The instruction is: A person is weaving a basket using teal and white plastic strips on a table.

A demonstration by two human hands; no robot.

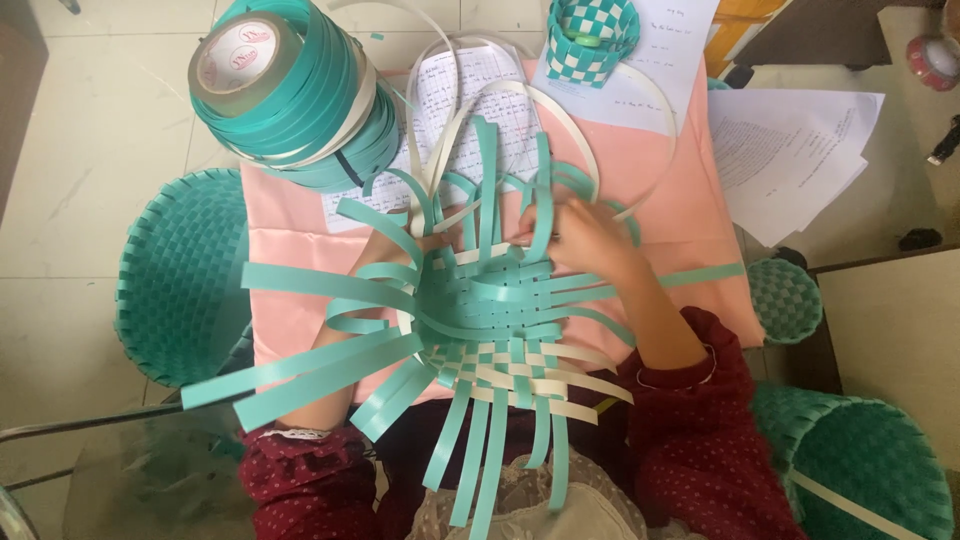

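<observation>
A half-woven basket [490, 310] of teal and cream plastic strips rests on a pink cloth [650, 170], loose strip ends fanning out on all sides. My right hand [585, 238] pinches teal strips at the weave's far edge. My left hand [432, 243] is mostly hidden behind curling teal strips at the far left of the weave, touching them; its grip cannot be made out. Both arms wear dark red dotted sleeves.
A big roll of teal and cream strip with a tape roll on top [290, 85] stands far left. A small checked woven cup [592, 38] and printed papers [790, 150] lie beyond. Finished teal baskets sit left [180, 275], right [787, 298] and lower right [870, 470].
</observation>
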